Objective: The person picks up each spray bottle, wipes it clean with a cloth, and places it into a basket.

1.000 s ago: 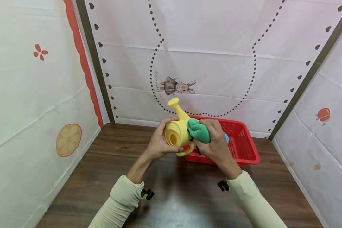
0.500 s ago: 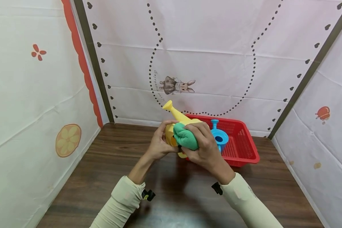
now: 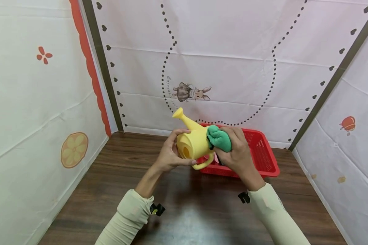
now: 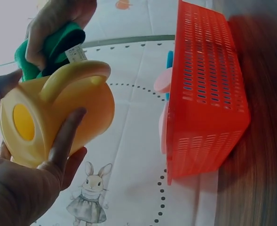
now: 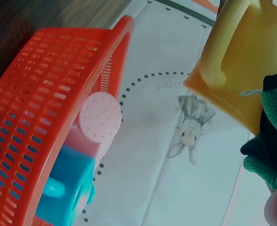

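Observation:
My left hand [image 3: 170, 153] grips a yellow watering can [image 3: 197, 141] around its top end, holding it tilted in the air with the round opening facing left and toward me. Its spout points up and left, and its handle hangs below. In my right hand [image 3: 236, 148] is a bunched green cloth [image 3: 219, 137] with a black part and a small white tag. The cloth lies against the can's base end in the head view. From the left wrist, the left fingers [image 4: 65, 136] show wrapped along the can's side.
Behind the hands, a red perforated basket [image 3: 262, 154] stands on the dark wooden table [image 3: 122, 173]. Inside it, the right wrist view shows a blue watering can [image 5: 65, 183] and a pink sprinkler head [image 5: 99, 117]. Printed cloth walls [image 3: 224, 68] enclose the table.
The right hand with the cloth first moves left over the can's opening end, then back right to its base. The left hand keeps its grip; the can turns slightly, its spout tilting further left.

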